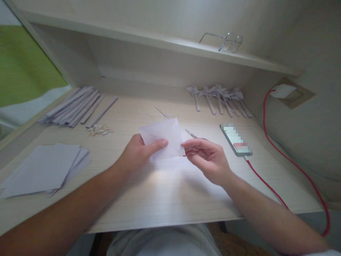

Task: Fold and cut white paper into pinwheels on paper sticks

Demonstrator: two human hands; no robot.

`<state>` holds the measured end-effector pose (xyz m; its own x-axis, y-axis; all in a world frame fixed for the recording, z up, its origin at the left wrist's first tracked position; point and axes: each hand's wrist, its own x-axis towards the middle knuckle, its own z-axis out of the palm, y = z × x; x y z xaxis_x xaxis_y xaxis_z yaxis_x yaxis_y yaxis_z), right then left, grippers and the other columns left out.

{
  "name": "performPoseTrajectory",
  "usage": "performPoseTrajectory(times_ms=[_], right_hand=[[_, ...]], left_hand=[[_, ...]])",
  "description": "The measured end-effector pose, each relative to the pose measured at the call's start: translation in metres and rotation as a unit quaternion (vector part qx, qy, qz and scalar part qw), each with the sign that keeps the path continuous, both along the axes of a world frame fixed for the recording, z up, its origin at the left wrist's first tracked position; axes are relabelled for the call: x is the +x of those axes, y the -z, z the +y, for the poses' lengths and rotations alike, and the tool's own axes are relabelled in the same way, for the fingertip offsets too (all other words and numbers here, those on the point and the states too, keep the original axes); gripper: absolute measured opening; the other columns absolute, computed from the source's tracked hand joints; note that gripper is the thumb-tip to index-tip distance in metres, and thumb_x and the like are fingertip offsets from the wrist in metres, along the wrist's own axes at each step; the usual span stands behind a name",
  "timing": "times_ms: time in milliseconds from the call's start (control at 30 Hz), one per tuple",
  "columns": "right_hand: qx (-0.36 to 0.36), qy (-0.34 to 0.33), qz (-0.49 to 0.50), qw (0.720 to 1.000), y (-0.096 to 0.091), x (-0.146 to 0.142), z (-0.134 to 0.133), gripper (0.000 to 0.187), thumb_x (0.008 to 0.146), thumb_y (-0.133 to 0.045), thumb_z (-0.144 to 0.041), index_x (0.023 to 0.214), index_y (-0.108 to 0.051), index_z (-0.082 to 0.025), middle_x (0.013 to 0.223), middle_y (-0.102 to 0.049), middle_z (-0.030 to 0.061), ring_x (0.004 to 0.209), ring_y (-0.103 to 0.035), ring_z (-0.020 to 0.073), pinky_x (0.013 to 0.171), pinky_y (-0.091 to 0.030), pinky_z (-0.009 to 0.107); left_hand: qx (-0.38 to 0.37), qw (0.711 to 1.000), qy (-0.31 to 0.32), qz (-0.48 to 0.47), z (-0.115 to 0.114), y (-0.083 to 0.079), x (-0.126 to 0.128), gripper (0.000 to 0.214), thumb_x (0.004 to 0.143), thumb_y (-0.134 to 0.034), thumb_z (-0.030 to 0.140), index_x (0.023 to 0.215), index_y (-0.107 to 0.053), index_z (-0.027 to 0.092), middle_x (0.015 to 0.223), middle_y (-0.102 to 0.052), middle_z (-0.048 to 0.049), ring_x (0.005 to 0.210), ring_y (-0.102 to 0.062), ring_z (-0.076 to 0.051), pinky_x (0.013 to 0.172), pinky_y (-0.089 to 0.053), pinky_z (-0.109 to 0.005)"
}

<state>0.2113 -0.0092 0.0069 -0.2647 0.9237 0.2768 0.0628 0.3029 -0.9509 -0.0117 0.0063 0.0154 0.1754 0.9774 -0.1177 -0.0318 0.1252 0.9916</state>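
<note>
Holds white sheet (172,133) pinched in L hand (140,151), over mid desk (160,209); meets its R edge w/ half-curled R hand (210,158), can't tell if gripping. Looks partway: has spare sheets (39,170) left at near L, then, farther back, bare rolled tubes (76,105). Shows several pinwheels (220,94) at back R, seemingly done, w/ stems on.

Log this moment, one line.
left hand: grips white paper | right hand: at paper's right edge | phone: on desk, cable attached
</note>
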Motion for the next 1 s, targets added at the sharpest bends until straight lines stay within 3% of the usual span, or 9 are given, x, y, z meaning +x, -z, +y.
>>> performPoseTrajectory(times_ms=[367,733,1000], right_hand=[[0.117,-0.032,-0.086,0.989,-0.007,0.005,0.003,0.018,0.088,-0.072,-0.011,0.1,-0.076,-0.023,0.098,-0.076,0.0047,0.093,-0.07,0.0199,0.085,-0.056,0.035],[0.088,-0.009,-0.1,0.991,-0.006,0.003,0.001,0.008,0.089,-0.072,-0.017,0.094,-0.075,-0.021,0.091,-0.076,0.0046,0.083,-0.07,0.019,0.076,-0.057,0.033],[0.109,-0.035,-0.099,0.989,-0.009,0.007,0.003,0.024,0.087,-0.063,-0.007,0.099,-0.076,-0.023,0.093,-0.076,0.0043,0.086,-0.071,0.0197,0.079,-0.057,0.035]], left_hand=[[-0.009,0.999,-0.01,0.042,-0.002,-0.012,0.002,0.021,0.075,-0.078,0.03,0.089,-0.076,0.015,0.081,-0.078,-0.0028,0.071,-0.069,-0.02,0.065,-0.052,-0.026],[-0.003,0.999,0.006,0.047,-0.002,-0.009,0.001,0.027,0.075,-0.079,0.037,0.093,-0.077,0.016,0.093,-0.08,-0.0066,0.081,-0.072,-0.025,0.07,-0.056,-0.029],[-0.008,0.999,0.006,0.032,-0.003,-0.011,0.002,0.028,0.074,-0.079,0.035,0.094,-0.077,0.015,0.093,-0.08,-0.0067,0.082,-0.073,-0.025,0.073,-0.057,-0.03]])
